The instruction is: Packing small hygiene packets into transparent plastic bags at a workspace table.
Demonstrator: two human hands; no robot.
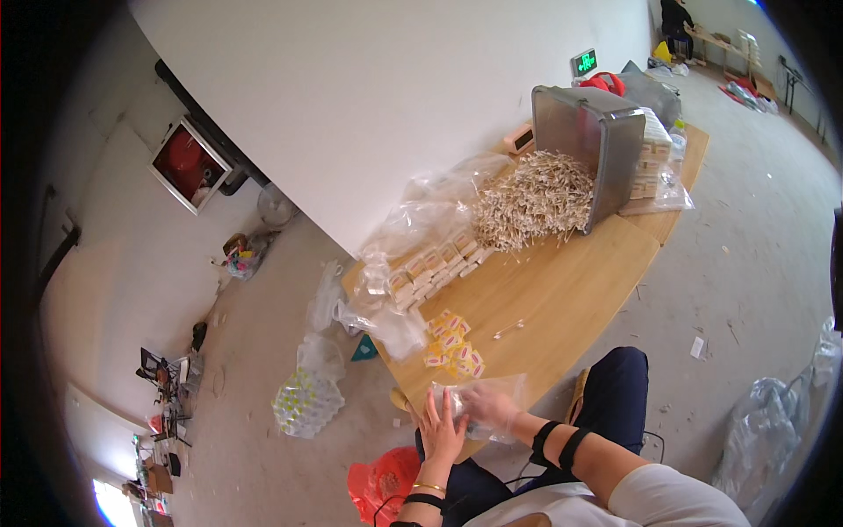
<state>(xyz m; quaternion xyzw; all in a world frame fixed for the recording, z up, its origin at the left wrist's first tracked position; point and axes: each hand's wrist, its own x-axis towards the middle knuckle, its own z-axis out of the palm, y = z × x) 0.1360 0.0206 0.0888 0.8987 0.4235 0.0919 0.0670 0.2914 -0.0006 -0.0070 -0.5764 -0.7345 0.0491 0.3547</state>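
A clear plastic bag (509, 386) lies at the near edge of the wooden table, under both my hands. My left hand (442, 428) rests against its left side with the fingers stretched out. From the right, my right hand (490, 407) reaches onto or into the bag; its fingers are smeared and partly behind the film, so their grip is unclear. Just beyond my hands lie several yellow-and-white printed cards (454, 344). A few loose cotton swabs (508, 329) sit to the right of the cards.
A grey plastic bin (615, 167) lies on its side, with a heap of cotton swabs (537, 200) at its mouth. Rows of small packs (436, 270) line the table's left side beside clear film (421, 220). A red bag (384, 481) is by my left leg. Another person sits far right.
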